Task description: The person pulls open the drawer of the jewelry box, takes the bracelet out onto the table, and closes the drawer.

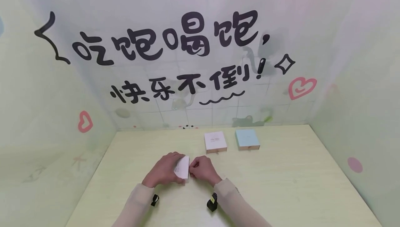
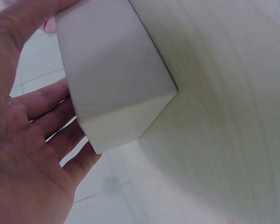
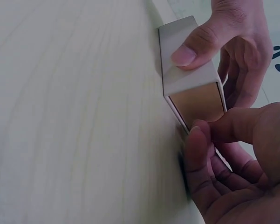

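A small white drawer box (image 1: pixel 183 167) rests on the table between my two hands. My left hand (image 1: pixel 164 171) holds it from the left, the thumb on its near side and the other fingers along the far side. In the left wrist view, the box's plain white end (image 2: pixel 130 126) faces the palm. The right wrist view shows its other end, a brown drawer front (image 3: pixel 195 102) inside the white sleeve. There, my right hand (image 1: pixel 204 169) has thumb and forefinger pinched together at the panel's edge. Whatever small part lies between those fingertips is hidden.
Farther back on the pale wooden table (image 1: pixel 281 178) lie a pale pink box (image 1: pixel 215 140) and a light blue box (image 1: pixel 247 138), side by side, each with a brown front. Printed pale walls (image 1: pixel 193 115) enclose the table at the back and sides.
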